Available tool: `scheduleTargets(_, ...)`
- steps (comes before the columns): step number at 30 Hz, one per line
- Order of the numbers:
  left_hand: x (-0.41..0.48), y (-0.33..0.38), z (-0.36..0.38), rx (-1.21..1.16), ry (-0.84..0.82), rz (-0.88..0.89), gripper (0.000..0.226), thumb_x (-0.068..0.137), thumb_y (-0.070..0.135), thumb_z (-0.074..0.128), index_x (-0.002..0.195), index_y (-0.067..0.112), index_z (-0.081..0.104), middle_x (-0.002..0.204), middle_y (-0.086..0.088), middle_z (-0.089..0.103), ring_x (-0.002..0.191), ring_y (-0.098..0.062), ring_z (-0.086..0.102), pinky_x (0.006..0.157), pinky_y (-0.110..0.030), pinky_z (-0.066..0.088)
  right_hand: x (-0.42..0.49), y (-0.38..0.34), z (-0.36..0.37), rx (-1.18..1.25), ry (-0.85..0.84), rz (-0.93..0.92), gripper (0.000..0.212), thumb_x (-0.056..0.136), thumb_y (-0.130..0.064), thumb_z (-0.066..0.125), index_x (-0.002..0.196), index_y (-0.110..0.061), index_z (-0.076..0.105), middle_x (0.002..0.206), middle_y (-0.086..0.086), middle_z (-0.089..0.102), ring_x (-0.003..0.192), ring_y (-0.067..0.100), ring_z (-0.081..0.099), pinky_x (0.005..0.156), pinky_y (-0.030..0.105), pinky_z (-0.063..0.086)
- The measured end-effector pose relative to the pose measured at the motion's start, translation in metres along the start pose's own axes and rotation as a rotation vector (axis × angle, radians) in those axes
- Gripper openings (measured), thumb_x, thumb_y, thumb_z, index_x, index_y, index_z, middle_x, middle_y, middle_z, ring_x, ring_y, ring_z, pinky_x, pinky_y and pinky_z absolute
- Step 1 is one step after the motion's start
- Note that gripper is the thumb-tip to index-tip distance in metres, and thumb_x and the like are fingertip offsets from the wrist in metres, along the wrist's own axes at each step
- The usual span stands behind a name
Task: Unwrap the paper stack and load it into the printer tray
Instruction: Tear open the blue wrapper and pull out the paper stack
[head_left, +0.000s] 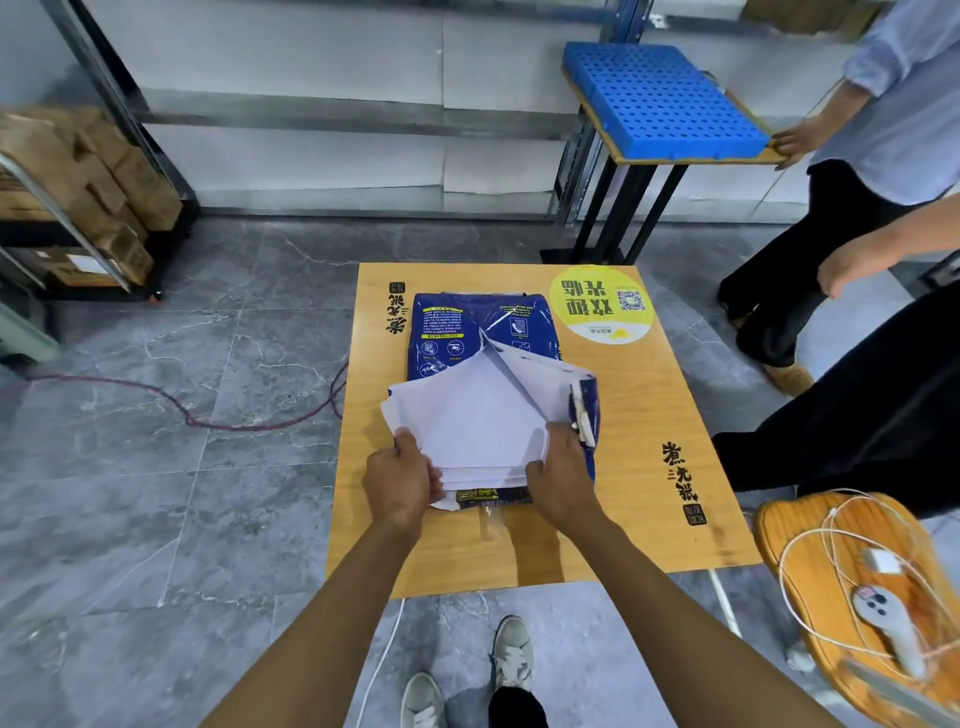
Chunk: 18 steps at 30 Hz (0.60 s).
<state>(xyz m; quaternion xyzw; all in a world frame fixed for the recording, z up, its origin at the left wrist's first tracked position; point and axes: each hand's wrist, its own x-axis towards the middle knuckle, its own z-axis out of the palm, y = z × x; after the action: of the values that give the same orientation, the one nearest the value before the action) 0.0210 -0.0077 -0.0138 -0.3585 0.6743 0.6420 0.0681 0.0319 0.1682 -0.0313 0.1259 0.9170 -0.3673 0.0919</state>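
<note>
Mid-unwrap: left hand (400, 480) & right hand (558, 475) each pinch wrap (457, 332) flaps over stack (478, 475) btwn them. Next: peel wrap off, lift stack.

wrapper (470, 332) print: too small | bystander (893, 104): cropped top edge

Your left hand (402, 475) and right hand (561, 475) both grip the near end of the paper stack (478, 421), which lies along the middle of the wooden tabletop (649, 467). The blue wrapper (467, 327) is torn open at your end, its white inner flaps folded up and apart, while the far half remains covered. A yellow round sticker (602, 304) sits at the tabletop's far right corner (printed text reads upside down to you). Two other people stand to your right.
</note>
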Motion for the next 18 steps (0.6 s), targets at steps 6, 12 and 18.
scheduleTargets(6, -0.006, -0.001, 0.028, 0.042, -0.263, 0.122, 0.037, 0.100, 0.031, 0.042, 0.119, 0.006, 0.062, 0.124, -0.009, 0.064, 0.116, -0.022, 0.057, 0.098, -0.034, 0.044, 0.016, 0.014, -0.011, -0.041, 0.013, 0.158, 0.038, 0.093, -0.003, 0.043, 0.130, 0.002, 0.048, 0.136, 0.020, 0.045, 0.126, 0.035, 0.042, 0.100, 0.035, 0.036)
scheduleTargets(12, 0.010, -0.011, 0.024, 0.607, -0.155, 0.378, 0.044, 0.094, 0.016, 0.051, 0.135, 0.000, 0.048, 0.140, -0.015, 0.046, 0.124, -0.029, 0.051, 0.105, -0.038, 0.040, 0.018, 0.024, -0.013, -0.139, 0.022, 0.194, 0.012, 0.095, -0.006, 0.044, 0.100, 0.000, 0.053, 0.117, 0.024, 0.053, 0.112, 0.038, 0.048, 0.077, 0.032, 0.036)
scheduleTargets(18, 0.002, -0.004, 0.033, 0.913, -0.041, 0.287, 0.039, 0.089, 0.022, 0.050, 0.116, -0.005, 0.051, 0.128, -0.023, 0.047, 0.122, -0.040, 0.044, 0.101, -0.043, 0.035, 0.017, 0.024, -0.018, -0.176, 0.055, 0.260, 0.020, 0.094, -0.013, 0.045, 0.078, -0.004, 0.051, 0.098, 0.021, 0.066, 0.097, 0.036, 0.062, 0.066, 0.028, 0.034)
